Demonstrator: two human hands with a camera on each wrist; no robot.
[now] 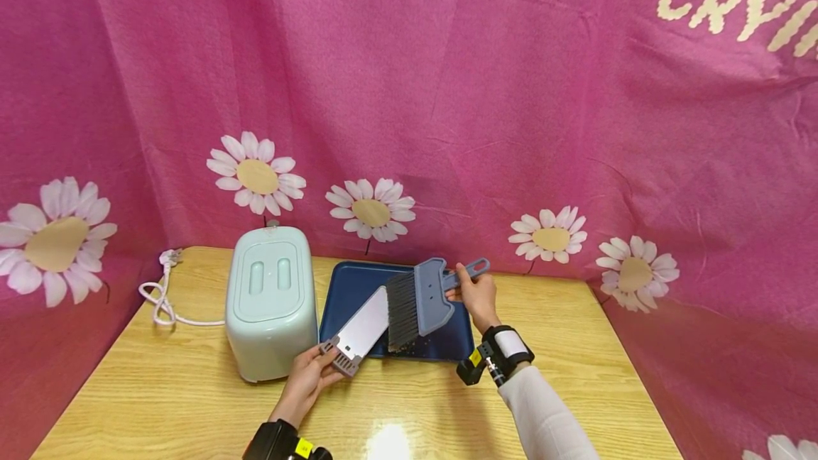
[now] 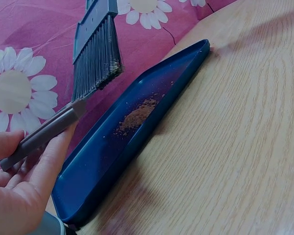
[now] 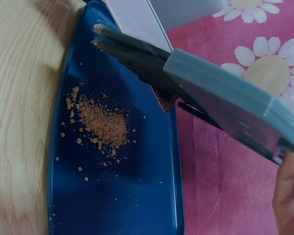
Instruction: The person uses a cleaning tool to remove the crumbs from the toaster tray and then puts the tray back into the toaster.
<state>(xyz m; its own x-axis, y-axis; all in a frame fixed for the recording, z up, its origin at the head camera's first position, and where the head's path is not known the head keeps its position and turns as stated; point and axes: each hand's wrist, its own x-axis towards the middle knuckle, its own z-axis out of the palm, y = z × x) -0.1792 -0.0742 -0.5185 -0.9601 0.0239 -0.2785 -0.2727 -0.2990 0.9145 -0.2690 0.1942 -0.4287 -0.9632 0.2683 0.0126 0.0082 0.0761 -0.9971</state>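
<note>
As crumbs point(image 3: 104, 125) dot blue tray point(image 1: 348, 291), hand brush point(image 1: 432, 298) hangs above

Left grip point(image 1: 308, 376) pinches the near end of a crumb tray point(image 1: 366, 326), its long axis slanting forward-right over the blue tray; right grip point(image 1: 481, 298) holds the brush's handle point(image 1: 475, 268), bristles point(image 1: 402, 312) pointing left.

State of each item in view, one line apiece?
Flat pale plate with grey slotted end: tilted, held by left hand.
Blue-grey brush with dark bristles: raised, held by right hand.
Dark blue rectangular tray: lying on pale wooden table.
Loose brown crumbs: heaped, partly scattered, in tray.
Mint-green rounded appliance: upright, beside tray.
White power cable: loosely looped on table.
</note>
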